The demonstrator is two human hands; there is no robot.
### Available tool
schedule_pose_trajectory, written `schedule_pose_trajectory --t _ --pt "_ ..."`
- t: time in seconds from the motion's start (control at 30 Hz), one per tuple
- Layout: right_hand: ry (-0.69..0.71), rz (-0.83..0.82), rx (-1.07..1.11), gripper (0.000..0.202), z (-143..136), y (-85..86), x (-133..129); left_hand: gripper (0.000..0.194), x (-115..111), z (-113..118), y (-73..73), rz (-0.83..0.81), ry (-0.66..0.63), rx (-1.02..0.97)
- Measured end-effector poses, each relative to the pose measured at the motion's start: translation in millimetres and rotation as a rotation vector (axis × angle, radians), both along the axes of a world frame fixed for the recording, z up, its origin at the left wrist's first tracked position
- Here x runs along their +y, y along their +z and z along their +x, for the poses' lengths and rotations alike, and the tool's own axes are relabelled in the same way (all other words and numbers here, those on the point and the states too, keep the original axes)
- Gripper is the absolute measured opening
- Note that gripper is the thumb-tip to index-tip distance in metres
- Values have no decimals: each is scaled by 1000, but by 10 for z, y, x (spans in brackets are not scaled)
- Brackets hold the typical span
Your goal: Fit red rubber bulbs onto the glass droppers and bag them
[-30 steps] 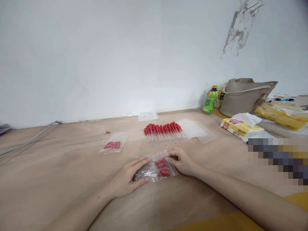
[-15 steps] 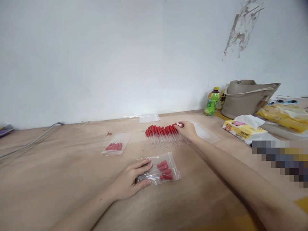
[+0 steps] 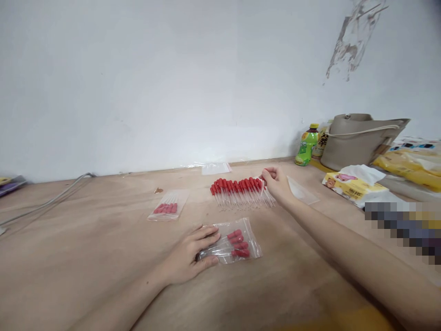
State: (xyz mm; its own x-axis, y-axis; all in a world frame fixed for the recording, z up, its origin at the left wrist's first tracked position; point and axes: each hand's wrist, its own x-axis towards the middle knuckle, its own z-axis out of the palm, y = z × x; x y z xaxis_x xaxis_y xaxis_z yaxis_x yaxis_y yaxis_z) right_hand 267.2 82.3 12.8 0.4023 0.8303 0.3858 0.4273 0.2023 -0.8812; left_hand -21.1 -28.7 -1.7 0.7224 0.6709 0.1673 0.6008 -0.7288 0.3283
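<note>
My left hand [image 3: 193, 253] lies with fingers and thumb spread over the left end of a clear zip bag [image 3: 255, 243], which holds several glass droppers [image 3: 237, 245] with red rubber bulbs. Beyond it lies a row of loose red-bulbed droppers [image 3: 237, 191], bulbs toward the wall. At the right end of this row my right hand [image 3: 277, 183] is closed in a pinch, a thin dropper [image 3: 263, 185] hanging below the fingertips; its bulb is mostly hidden. To the left rests another filled zip bag [image 3: 168, 206].
Flat clear bags lie by the wall [image 3: 216, 168] and right of my right hand [image 3: 303, 191]. At the right stand a green-labelled bottle [image 3: 306, 146], a beige bag [image 3: 354, 142] and a tissue pack [image 3: 354, 184]. A grey cable [image 3: 58, 195] crosses the left side.
My right hand has drawn slightly up and away from the row's bulbs with a dropper in its pinch. My left hand stays on the bag. The view has shifted slightly.
</note>
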Motion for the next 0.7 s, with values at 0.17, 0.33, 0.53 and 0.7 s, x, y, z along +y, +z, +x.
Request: schedule_pose_trajectory --t 0.17,0.33,0.53,0.7 --pt "183 -37 516 30 -69 -246 -563 49 -1 3 -1 18 0 32" --pt "253 -113 772 18 -166 -388 -734 49 7 3 2 19 9 43" --pt "385 -253 837 16 -225 -311 -832 50 -4 11 16 14 18 48" --pt "638 -377 451 27 -180 -344 -874 56 -20 15 23 14 38 19"
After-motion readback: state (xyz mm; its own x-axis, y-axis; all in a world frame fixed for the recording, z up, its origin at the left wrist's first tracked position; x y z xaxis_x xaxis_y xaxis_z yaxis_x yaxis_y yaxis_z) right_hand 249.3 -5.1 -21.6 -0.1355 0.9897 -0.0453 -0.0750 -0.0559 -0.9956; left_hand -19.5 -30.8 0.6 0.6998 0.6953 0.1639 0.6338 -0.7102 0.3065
